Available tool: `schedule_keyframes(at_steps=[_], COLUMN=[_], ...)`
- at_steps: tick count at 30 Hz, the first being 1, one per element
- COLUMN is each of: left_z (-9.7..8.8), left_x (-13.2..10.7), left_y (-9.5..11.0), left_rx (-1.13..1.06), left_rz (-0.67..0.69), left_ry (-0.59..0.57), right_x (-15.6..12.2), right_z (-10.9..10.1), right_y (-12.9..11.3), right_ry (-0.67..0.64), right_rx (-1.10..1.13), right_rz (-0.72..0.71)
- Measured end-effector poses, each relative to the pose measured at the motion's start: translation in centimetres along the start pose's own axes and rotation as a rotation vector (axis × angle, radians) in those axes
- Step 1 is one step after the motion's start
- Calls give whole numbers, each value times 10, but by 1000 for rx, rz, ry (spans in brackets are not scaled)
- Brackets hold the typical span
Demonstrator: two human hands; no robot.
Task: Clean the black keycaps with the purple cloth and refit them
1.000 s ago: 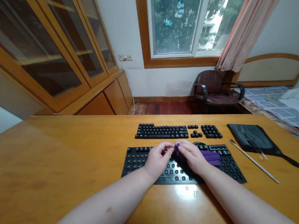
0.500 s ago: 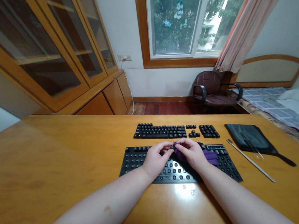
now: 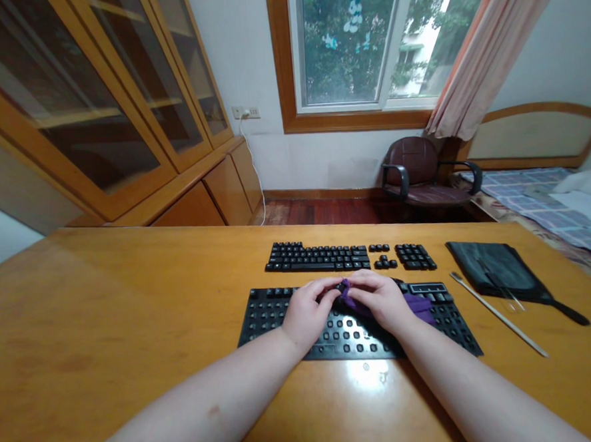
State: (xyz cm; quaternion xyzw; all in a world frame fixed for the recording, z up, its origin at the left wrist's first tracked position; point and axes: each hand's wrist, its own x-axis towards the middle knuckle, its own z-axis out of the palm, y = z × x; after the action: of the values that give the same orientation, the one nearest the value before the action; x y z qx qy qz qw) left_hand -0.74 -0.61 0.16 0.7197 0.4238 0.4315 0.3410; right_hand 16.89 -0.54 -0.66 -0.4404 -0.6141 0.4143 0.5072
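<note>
Over the keyboard base [image 3: 350, 341], I see 2 hands: the left hand [image 3: 307, 313] pinching a small dark piece [image 3: 339, 288], the right hand [image 3: 383, 301] clamped on purple cloth [image 3: 421, 307] against it.

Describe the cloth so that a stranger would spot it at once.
On the wooden desk, find the black keyboard, on the near side of the laid-out keys. Over its right half, the cloth shows from beneath the right hand, which pinches its bunched end. Its purple colour sets it apart from the black keyboard and keys around it.
</note>
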Motion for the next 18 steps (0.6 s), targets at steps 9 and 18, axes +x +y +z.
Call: schedule_keyframes(at_steps=[9, 18], left_z=[-1, 0], left_x=[1, 0], left_y=[-1, 0], left_rx=[52, 57], left_rz=[20, -8], left_ry=[5, 37], right_x=[-1, -1], right_z=[-1, -1], right_y=[0, -2], right_ry=[-65, -86], right_rx=[-80, -98], right_rz=[-35, -12])
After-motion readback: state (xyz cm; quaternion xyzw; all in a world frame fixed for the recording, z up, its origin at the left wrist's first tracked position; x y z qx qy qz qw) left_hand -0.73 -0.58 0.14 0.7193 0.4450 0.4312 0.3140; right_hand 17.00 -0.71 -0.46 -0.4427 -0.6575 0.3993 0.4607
